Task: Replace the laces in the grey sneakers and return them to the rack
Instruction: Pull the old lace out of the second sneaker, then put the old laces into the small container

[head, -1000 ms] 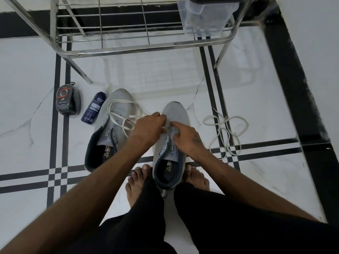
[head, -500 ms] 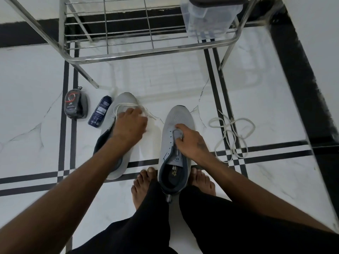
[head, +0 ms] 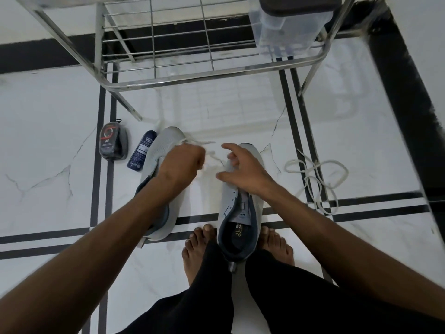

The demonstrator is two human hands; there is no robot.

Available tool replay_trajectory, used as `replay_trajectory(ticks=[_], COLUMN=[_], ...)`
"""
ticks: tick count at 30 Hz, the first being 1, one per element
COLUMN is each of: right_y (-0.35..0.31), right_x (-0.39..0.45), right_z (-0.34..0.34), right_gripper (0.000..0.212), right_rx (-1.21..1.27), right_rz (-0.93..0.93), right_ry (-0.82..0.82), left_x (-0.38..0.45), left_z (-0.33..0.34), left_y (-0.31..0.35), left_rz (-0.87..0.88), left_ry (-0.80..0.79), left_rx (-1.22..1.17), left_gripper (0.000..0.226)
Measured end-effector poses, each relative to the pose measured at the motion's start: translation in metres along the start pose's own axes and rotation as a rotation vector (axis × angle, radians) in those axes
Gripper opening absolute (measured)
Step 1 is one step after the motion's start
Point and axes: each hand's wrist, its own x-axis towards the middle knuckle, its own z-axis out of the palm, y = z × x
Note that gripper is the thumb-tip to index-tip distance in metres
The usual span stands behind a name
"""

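While the left hand [head: 183, 162] is gripping the lace [head: 207, 144], the right hand [head: 243, 169], fingers spread and empty, is reaching; better to take its tip over the right sneaker [head: 240, 213].

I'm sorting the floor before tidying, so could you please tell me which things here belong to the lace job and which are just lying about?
Belongs to the job:
left sneaker
right sneaker
lace in the left hand
loose lace
rack

Just lying about:
polish sponge
blue tube
clear box

A home entryway is being suggested: a steel shoe rack [head: 168, 75] is being kept on a marble floor [head: 48, 141], shoe-care items [head: 113, 141] beside it.
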Motion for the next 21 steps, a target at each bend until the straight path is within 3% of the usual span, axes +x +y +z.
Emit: replay_trajectory(ticks=[3, 5, 7, 11, 14, 17, 21], right_y=[-0.013, -0.021, -0.028, -0.033, -0.025, 0.003, 0.051], right_x=[0.0, -0.001, -0.005, -0.023, -0.046, -0.067, -0.086], right_z=[-0.003, -0.005, -0.012, -0.051, -0.088, -0.125, -0.153], right_gripper=[0.085, 0.07, 0.052, 0.015, 0.014, 0.011, 0.014], right_rx=[0.205, 0.289, 0.4, 0.59, 0.397, 0.231, 0.06], right_rz=[-0.112, -0.156, -0.087, -0.054, -0.052, 0.057, 0.266], right_ry=[-0.104, -0.088, -0.016, 0.121, 0.269, 0.386, 0.473], left_x=[0.003, 0.003, 0.005, 0.014, 0.02, 0.017, -0.003], left_z=[-0.032, -0.055, -0.073, -0.086, -0.078, -0.056, -0.011], left_y=[0.024, 0.044, 0.061, 0.091, 0.106, 0.106, 0.094], left_rz=[0.005, 0.044, 0.062, 0.082, 0.084, 0.09, 0.063], left_ry=[0.098, 0.129, 0.15, 0.155, 0.141, 0.163, -0.094], left_rx=[-0.493, -0.761, -0.974, -1.192, -1.191, -0.92, -0.571], left_gripper=[0.011, 0.009, 0.008, 0.012, 0.016, 0.029, 0.05])
